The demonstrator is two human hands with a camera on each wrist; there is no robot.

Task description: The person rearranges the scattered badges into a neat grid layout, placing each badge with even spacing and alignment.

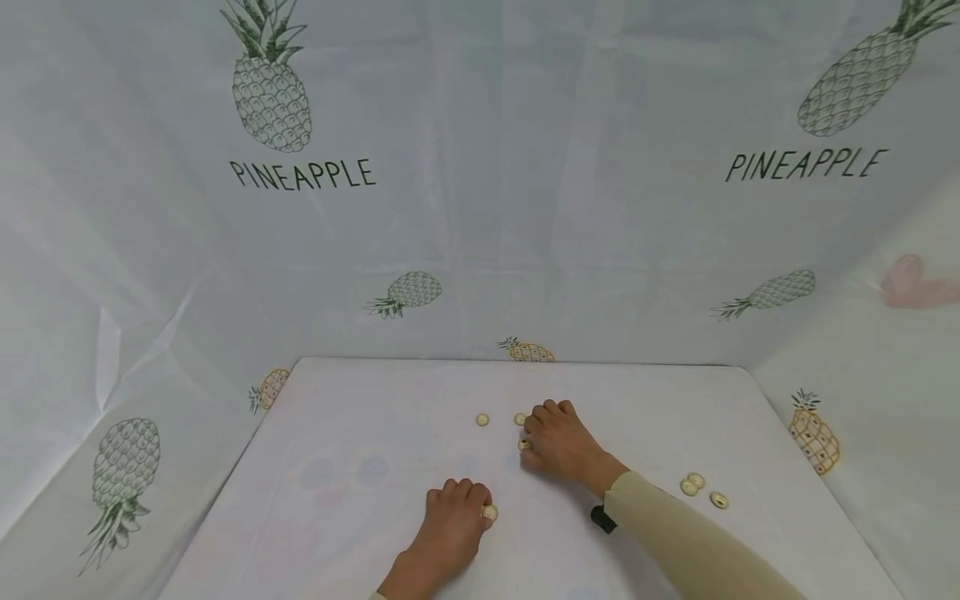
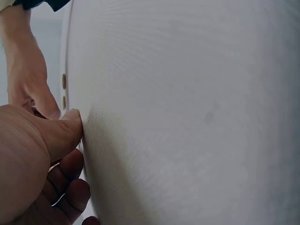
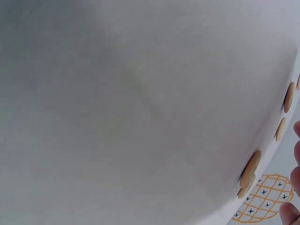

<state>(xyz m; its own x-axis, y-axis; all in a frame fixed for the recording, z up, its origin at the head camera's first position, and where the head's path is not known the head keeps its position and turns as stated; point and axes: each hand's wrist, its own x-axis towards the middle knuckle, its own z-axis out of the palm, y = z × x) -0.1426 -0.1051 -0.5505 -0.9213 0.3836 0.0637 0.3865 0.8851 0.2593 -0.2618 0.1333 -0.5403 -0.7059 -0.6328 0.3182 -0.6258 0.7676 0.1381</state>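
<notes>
My left hand point(image 1: 450, 525), toward the front of the table, holds a small pale wooden disc point(image 1: 490, 512) at its thumb side. In the left wrist view the thumb point(image 2: 65, 129) comes down right at the tabletop, hiding that disc. Farther back, my right hand point(image 1: 558, 442) pinches another wooden disc point(image 1: 524, 445), whose left side sticks out past the fingers. Just behind it lies a disc point(image 1: 521, 419), and one more disc point(image 1: 482, 420) rests to its left. Only curled fingers point(image 3: 296, 178) of the right hand enter the right wrist view.
Right of my sleeve point(image 1: 675, 533) lie a pair of touching discs point(image 1: 689, 487) and a single disc point(image 1: 719, 500). A black device point(image 1: 603, 519) hangs under the right wrist. Pineapple-printed white cloth point(image 1: 487, 208) surrounds the white table point(image 1: 337, 417).
</notes>
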